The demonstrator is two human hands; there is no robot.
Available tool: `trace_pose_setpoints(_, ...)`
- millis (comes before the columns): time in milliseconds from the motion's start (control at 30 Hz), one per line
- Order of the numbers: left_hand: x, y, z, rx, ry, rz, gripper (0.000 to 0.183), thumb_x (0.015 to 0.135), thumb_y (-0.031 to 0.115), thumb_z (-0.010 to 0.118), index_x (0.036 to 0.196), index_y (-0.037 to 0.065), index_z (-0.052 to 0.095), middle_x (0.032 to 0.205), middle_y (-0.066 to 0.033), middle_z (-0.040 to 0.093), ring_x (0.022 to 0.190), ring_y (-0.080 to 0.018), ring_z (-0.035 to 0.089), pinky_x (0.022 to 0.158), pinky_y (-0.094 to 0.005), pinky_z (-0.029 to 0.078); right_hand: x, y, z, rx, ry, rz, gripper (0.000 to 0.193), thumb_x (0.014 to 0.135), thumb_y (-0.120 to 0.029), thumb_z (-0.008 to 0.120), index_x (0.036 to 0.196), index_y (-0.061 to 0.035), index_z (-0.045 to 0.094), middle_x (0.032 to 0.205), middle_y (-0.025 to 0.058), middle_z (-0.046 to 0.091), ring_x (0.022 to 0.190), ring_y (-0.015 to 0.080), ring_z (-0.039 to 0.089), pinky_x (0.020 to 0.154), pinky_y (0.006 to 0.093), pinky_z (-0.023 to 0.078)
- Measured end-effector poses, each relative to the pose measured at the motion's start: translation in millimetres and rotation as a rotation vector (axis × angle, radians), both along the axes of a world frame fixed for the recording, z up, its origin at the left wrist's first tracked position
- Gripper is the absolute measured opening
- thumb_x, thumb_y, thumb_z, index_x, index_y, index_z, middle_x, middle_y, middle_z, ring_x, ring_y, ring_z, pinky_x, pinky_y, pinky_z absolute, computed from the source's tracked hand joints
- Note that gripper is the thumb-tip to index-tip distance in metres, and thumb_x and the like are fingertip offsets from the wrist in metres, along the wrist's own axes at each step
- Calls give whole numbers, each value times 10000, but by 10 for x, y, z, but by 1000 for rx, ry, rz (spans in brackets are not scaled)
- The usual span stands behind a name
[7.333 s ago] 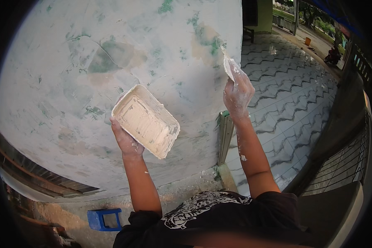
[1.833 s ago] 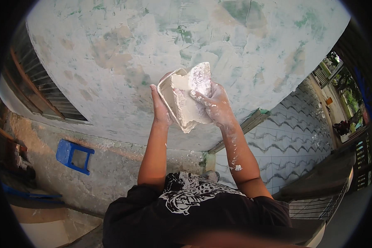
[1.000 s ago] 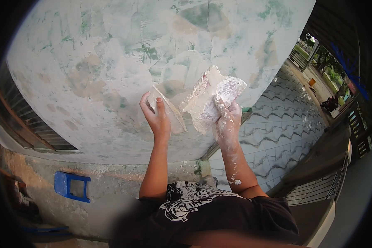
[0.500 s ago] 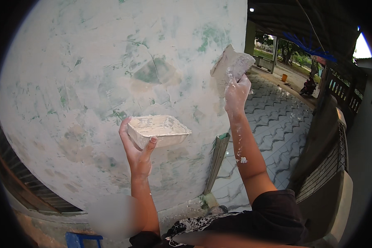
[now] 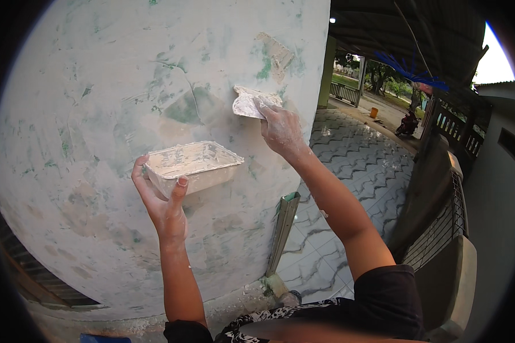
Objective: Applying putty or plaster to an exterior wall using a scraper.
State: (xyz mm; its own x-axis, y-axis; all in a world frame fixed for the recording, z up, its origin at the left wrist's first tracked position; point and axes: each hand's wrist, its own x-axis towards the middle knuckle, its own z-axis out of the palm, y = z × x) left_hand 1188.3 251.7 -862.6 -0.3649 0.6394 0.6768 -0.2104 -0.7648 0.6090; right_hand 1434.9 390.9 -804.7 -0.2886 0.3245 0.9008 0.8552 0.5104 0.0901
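Observation:
My left hand (image 5: 165, 208) grips a pale rectangular plastic tub (image 5: 203, 182) from its left end, thumb on the near side. Off-white putty (image 5: 191, 160) coats its inside and rim. Higher and to the right, my right hand (image 5: 283, 130) is closed on a flat putty scraper (image 5: 250, 103) smeared thickly with putty. The scraper is just in front of the wall (image 5: 114, 74); whether its edge touches I cannot tell. A fresh, rough smear of putty (image 5: 280, 57) sits on the wall above it. Green paint (image 5: 186, 108) shows through in patches left of the scraper.
A green metal channel post (image 5: 283, 231) stands by the wall's right corner. Beyond lies a patterned tile floor (image 5: 349, 171). On the right are a low wall with a metal grille (image 5: 443, 228), an orange bucket (image 5: 373, 112) and a motorbike (image 5: 407, 123). A blue plastic item (image 5: 103, 338) shows at the bottom left.
My right hand and the scraper have moved left and down from the wall's corner, toward the tub. A thick putty smear now shows on the wall. The view has shifted somewhat.

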Motion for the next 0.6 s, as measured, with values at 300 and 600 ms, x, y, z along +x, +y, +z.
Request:
trace_pose_setpoints(300, 40, 116, -129, 5, 22, 5, 952, 731, 378, 856, 1437, 135, 266, 1321, -125, 386, 1305, -265, 358, 1111, -408, 286, 376, 94, 1420, 183, 376, 96, 239, 927, -162, 587, 1113, -60, 698, 820, 220, 661, 750, 395, 644, 664, 430, 493)
trace_pose_setpoints(600, -35, 292, -293, -2, -14, -91, 931, 767, 401, 797, 1470, 155, 239, 1399, -101, 355, 1353, -277, 320, 1133, -447, 258, -14, -73, 307, -47, -16, -40, 386, 829, -55, 623, 1211, -100, 656, 918, 166, 706, 761, 350, 667, 664, 448, 515)
